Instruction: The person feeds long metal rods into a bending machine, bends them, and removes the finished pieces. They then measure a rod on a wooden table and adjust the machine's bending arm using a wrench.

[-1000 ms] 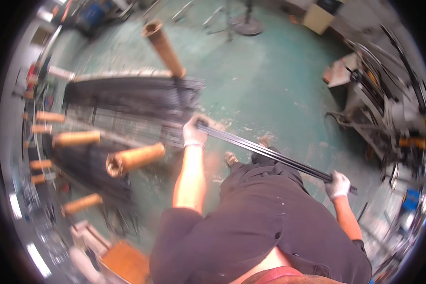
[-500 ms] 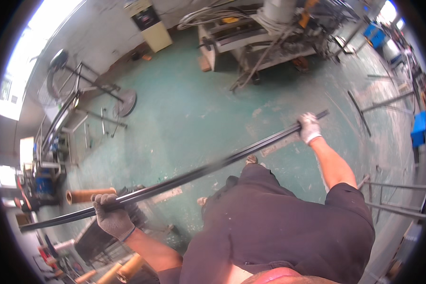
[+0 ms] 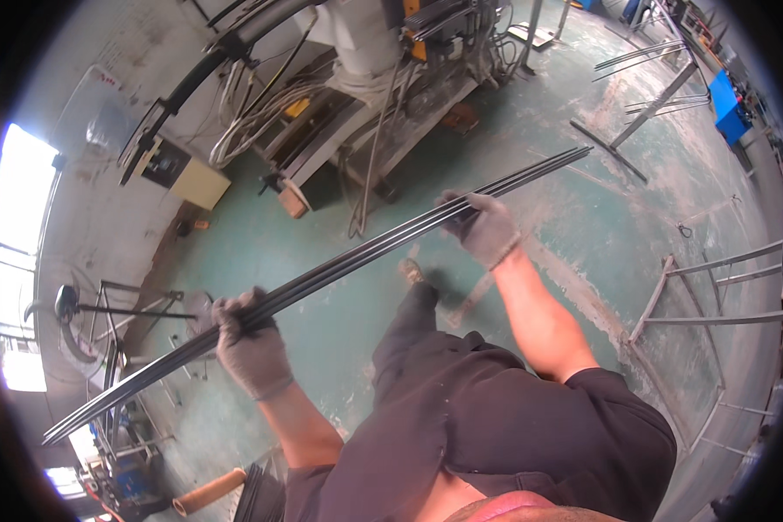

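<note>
A bundle of several long, thin dark metal bars [image 3: 348, 264] stretches slantwise across my front, its left end nearer to me and its right end farther off. My left hand [image 3: 252, 348], in a grey work glove, has its fingers wrapped round the bundle left of its middle. Farther right, my gloved right hand [image 3: 487, 230] grips the same bars from the near side. Both ends stick out well past my hands, and at the left end the bars fan slightly apart. The bundle is held in the air above the green floor.
Ahead stands a machine [image 3: 357, 165] with a grey column and looped cables. A beige cabinet [image 3: 202, 180] is by the wall. Metal racks [image 3: 713, 320] stand at right, with a blue box [image 3: 727, 109] beyond. A brown tube [image 3: 209, 491] lies low at left.
My view has turned right and moved toward the machine, which now sits more to the left. My hands are closer together on the bars, the right one having come inward.
</note>
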`<state>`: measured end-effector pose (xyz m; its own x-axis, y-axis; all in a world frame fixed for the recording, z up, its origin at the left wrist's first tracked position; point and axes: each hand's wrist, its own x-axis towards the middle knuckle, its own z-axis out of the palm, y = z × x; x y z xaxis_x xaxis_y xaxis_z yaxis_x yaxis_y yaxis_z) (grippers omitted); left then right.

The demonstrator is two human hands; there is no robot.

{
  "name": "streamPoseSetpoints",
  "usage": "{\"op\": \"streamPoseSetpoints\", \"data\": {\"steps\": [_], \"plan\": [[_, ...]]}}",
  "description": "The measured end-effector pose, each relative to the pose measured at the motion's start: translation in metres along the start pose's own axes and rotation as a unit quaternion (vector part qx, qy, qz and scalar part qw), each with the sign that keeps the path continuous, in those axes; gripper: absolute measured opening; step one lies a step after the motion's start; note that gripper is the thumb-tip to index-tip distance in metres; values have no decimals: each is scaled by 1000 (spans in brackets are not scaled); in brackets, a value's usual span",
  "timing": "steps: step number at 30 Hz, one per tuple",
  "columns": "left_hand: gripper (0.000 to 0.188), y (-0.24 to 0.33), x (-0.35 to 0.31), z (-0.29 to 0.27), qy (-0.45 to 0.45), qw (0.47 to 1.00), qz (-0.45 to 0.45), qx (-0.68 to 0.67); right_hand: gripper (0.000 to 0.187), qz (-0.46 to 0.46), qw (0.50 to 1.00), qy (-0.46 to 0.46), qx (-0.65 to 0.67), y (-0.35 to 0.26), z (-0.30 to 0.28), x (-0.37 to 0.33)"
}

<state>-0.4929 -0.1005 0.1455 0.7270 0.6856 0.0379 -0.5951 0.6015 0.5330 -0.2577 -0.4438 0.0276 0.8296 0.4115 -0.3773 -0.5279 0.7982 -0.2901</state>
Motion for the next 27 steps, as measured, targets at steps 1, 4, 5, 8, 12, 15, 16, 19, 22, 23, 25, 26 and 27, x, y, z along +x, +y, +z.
{"op": "streamPoseSetpoints", "data": {"steps": [1,4,5,8,12,15,16,19,22,23,25,26,27], "plan": [[24,-29,13,9,1,1000,-17,10,29,-31,999,32,-2,-13,-7,21],[24,-82,62,34,-59,996,-52,32,20,-94,991,92,-3,-68,-14,101],[24,-95,79,38,-71,996,-52,32,20,-102,992,59,-37,-93,-14,123],[26,-104,149,28,-91,996,-20,-5,25,-142,986,42,-72,-176,-13,178],[29,-129,223,27,-70,997,12,-6,25,-219,962,73,-147,-279,7,251],[28,-179,268,36,-48,999,-6,23,29,-254,952,149,-83,-339,26,308],[28,-193,280,43,-28,998,-21,48,25,-245,948,179,-99,-355,34,320],[32,-227,309,69,-46,997,-39,51,20,-250,941,196,-117,-403,65,361],[36,-253,341,79,-30,998,-5,62,17,-258,938,192,-132,-467,70,428],[35,-252,351,71,0,998,14,68,16,-258,937,189,-138,-491,67,452],[32,-255,367,62,60,995,31,76,14,-265,939,148,-163,-551,48,500],[29,-261,372,62,87,991,36,92,14,-260,939,150,-164,-571,47,524],[28,-272,372,62,78,991,38,105,14,-257,940,151,-167,-588,47,544]]}}
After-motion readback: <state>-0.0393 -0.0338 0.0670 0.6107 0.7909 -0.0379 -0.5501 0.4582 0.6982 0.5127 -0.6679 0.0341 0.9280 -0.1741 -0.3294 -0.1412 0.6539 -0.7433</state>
